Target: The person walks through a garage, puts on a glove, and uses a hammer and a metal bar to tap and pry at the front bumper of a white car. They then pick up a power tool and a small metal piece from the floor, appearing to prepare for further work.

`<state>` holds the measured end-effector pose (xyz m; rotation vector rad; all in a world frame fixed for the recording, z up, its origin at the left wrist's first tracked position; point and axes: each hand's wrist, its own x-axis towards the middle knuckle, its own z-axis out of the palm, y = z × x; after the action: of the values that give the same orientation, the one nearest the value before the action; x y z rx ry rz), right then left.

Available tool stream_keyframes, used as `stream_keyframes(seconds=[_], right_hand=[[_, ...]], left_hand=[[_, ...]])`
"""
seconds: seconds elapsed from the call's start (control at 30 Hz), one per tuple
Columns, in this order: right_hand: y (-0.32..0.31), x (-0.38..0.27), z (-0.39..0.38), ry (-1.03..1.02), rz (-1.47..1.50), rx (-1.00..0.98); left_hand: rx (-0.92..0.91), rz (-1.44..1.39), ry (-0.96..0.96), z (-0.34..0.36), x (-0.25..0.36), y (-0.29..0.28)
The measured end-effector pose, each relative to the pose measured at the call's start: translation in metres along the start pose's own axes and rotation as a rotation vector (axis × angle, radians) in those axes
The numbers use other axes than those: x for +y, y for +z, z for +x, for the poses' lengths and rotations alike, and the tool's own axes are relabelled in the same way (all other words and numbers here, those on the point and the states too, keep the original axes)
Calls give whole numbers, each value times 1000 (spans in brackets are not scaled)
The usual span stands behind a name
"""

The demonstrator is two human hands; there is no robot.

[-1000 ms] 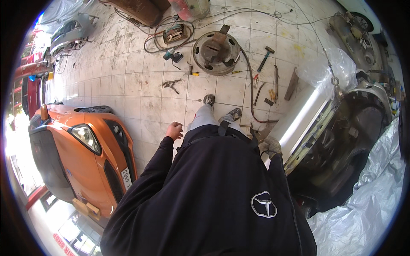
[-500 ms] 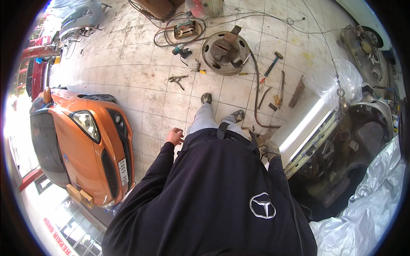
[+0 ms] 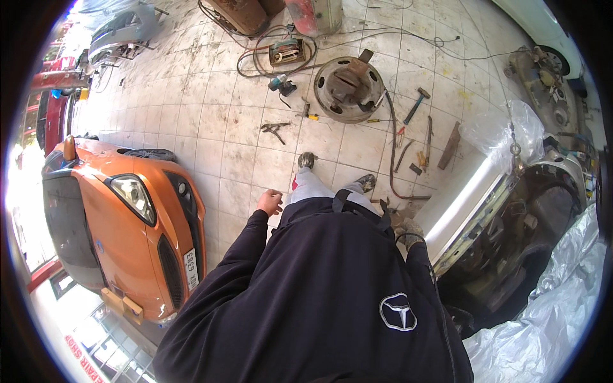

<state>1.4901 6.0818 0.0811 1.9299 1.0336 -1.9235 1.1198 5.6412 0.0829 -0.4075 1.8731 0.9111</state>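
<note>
My left hand [image 3: 269, 202] is bare and hangs beside my left thigh, over the tiled floor. Its fingers are loosely bent and a little apart, with nothing seen in them. On the other side, my right hand [image 3: 409, 230] wears a dirty greyish work glove. It is low beside my right hip, next to the edge of a long silver-white car body panel [image 3: 461, 195]. Its fingers are mostly hidden, so I cannot tell whether it holds or touches anything. A thin black cable [image 3: 434, 276] runs along my right sleeve to the glove.
Ahead lie a wheel rim with a rusty metal piece [image 3: 350, 89], a hammer [image 3: 416, 106], locking pliers [image 3: 275, 131], a cordless power tool [image 3: 281, 85] and a hose [image 3: 392, 150]. An orange car [image 3: 121, 236] stands left. Silver sheeting [image 3: 543, 319] covers something at right.
The view has shifted slightly, so the floor tools sit a bit lower and further right in it. Both hands stay low at my sides, with little change in pose.
</note>
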Motion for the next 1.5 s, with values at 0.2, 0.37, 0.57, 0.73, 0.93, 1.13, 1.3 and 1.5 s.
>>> stream_keyframes(seconds=[0.2,0.37,0.57,0.73,0.93,1.13,1.3,1.5], right_hand=[[75,27,-14,17,55,-42],[129,46,-28,-40,118,-23],[176,86,-59,-30,196,92],[202,126,-97,77,274,182],[219,156,-117,115,347,186],[227,159,-113,65,381,168],[220,143,-107,118,345,156],[185,123,-81,75,278,88]], left_hand=[[-10,33,0,30,3,-87],[-18,60,-53,58,11,-158],[-28,206,-2,90,40,-214],[-81,223,19,99,70,-217],[-146,269,42,98,87,-203],[-145,335,38,98,88,-204],[-109,355,24,89,89,-204],[-59,274,68,70,88,-180]])
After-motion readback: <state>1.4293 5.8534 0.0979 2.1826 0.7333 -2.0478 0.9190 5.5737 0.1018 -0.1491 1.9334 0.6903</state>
